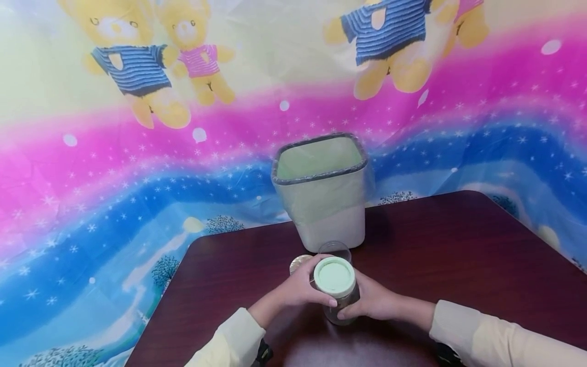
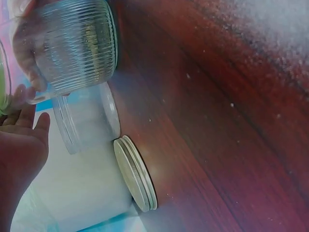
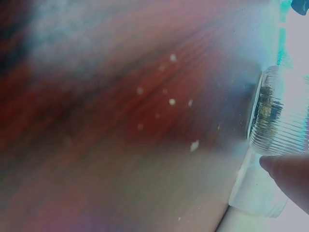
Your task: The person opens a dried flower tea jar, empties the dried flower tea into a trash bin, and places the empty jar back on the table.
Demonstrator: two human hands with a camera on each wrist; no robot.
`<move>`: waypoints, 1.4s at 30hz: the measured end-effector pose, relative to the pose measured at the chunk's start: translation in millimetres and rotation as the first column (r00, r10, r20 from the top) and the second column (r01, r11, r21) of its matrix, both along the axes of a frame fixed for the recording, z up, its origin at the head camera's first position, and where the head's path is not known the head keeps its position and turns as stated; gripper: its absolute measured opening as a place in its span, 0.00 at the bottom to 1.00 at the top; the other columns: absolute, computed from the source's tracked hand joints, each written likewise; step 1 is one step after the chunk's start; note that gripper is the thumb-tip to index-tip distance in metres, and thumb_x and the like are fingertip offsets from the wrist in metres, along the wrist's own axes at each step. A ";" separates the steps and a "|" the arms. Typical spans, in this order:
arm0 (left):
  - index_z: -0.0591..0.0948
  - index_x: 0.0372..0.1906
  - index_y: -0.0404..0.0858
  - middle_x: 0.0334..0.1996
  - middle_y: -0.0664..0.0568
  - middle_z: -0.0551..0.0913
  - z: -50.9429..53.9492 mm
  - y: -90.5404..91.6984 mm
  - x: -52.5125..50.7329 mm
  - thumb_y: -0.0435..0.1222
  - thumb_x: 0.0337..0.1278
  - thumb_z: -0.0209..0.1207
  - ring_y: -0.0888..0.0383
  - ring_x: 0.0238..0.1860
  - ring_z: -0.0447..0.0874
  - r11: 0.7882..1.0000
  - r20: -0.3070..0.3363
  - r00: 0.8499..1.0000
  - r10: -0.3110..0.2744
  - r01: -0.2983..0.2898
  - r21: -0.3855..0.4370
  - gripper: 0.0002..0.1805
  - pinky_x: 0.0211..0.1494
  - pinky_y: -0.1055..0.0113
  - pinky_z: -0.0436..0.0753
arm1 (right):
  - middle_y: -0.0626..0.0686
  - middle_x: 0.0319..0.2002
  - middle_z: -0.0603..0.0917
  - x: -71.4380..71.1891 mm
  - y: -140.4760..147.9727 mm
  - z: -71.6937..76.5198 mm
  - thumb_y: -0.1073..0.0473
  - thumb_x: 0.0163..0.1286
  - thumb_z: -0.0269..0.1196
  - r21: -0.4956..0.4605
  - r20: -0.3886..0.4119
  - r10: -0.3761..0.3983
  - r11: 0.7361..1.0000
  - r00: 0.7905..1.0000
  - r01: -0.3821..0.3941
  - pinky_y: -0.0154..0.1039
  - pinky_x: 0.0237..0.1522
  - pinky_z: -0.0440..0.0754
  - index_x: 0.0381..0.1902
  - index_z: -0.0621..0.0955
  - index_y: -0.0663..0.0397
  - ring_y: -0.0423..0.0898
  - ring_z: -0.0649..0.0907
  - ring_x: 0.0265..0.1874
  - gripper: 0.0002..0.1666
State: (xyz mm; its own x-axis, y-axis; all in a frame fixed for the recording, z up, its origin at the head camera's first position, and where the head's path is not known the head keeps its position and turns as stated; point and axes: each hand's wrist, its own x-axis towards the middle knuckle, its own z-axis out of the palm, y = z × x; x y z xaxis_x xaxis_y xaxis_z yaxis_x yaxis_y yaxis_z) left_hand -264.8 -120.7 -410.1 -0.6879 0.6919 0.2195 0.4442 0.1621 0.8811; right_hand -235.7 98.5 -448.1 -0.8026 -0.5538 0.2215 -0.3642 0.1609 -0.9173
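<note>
A ribbed glass jar with a pale green lid stands upright between both hands, near the front of the table. Some brownish contents show low inside it, too blurred to name. My left hand grips the jar from the left, its thumb just below the lid. From the right, my right hand holds the jar's side, thumb across the front. Right behind it is a clear, empty-looking jar without a lid. A gold metal lid leans on its edge beside that clear jar, partly hidden by my left hand in the head view.
A white bin with a grey rim and a clear liner stands at the back of the dark red wooden table. Behind the table hangs a colourful cloth with bears on it. Small pale specks lie on the tabletop.
</note>
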 end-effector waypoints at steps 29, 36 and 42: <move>0.73 0.60 0.51 0.50 0.63 0.78 -12.3 35.0 54.5 0.50 0.36 0.77 0.61 0.52 0.75 0.834 -0.146 0.822 0.551 -0.546 0.077 0.40 0.57 0.60 0.73 | 0.52 0.57 0.76 0.7 0.9 -2.2 0.60 0.48 0.77 -0.059 -0.043 0.024 0.998 0.999 -0.027 0.35 0.60 0.67 0.68 0.63 0.56 0.47 0.74 0.57 0.52; 0.71 0.63 0.48 0.53 0.62 0.77 -13.1 35.6 55.1 0.50 0.35 0.77 0.60 0.54 0.75 0.824 -0.159 0.810 0.565 -0.562 0.064 0.44 0.58 0.59 0.72 | 0.52 0.58 0.75 1.1 2.2 -0.2 0.60 0.50 0.76 -0.037 -0.026 0.015 0.999 1.000 -0.016 0.35 0.60 0.66 0.69 0.62 0.55 0.49 0.73 0.58 0.52; 0.72 0.63 0.48 0.53 0.59 0.78 -14.4 27.6 48.9 0.46 0.37 0.77 0.58 0.54 0.75 0.858 -0.104 0.852 0.513 -0.507 0.079 0.43 0.58 0.59 0.72 | 0.52 0.59 0.74 2.0 1.0 1.5 0.59 0.49 0.77 -0.007 -0.012 -0.001 1.000 1.000 0.001 0.36 0.60 0.66 0.69 0.62 0.56 0.51 0.72 0.59 0.53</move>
State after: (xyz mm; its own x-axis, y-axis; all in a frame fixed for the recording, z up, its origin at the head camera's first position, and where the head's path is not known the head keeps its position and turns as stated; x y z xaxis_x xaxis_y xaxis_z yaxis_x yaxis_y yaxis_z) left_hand -215.9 -93.2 -424.5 -0.9086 0.2374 0.3437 0.4104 0.3541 0.8404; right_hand -233.6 99.6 -446.6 -0.8007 -0.5512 0.2346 -0.3748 0.1553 -0.9140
